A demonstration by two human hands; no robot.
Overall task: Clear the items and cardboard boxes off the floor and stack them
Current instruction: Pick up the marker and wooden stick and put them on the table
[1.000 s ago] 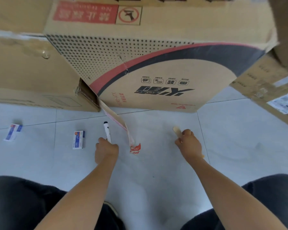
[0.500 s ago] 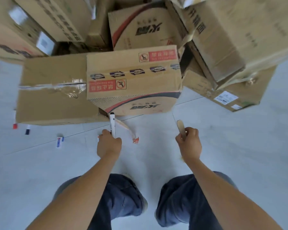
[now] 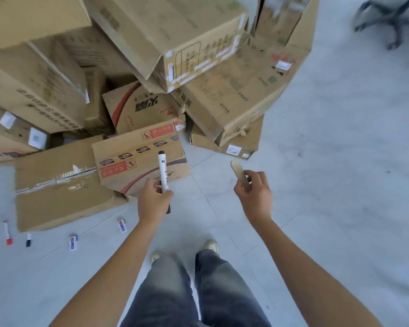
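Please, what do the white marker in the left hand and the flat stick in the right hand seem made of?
The white marker looks like smooth plastic: glossy white barrel, black cap, printed text. The flat stick is probably bare wood: pale tan, matte, rounded end; blur leaves this open.

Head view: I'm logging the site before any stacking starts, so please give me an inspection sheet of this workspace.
Surface: pale tiled floor, grout lines visible.
Job's things: cardboard boxes heaped untidily, some tilted; white marker and flat wooden stick held off the floor.
Clutter: two small packets, a red-tipped pen and a black-tipped pen lie on the floor.
Hands: left hand grips the marker; right hand pinches the stick.
Cables: nothing seen.
Surroundings: chair base, blurred, far right.
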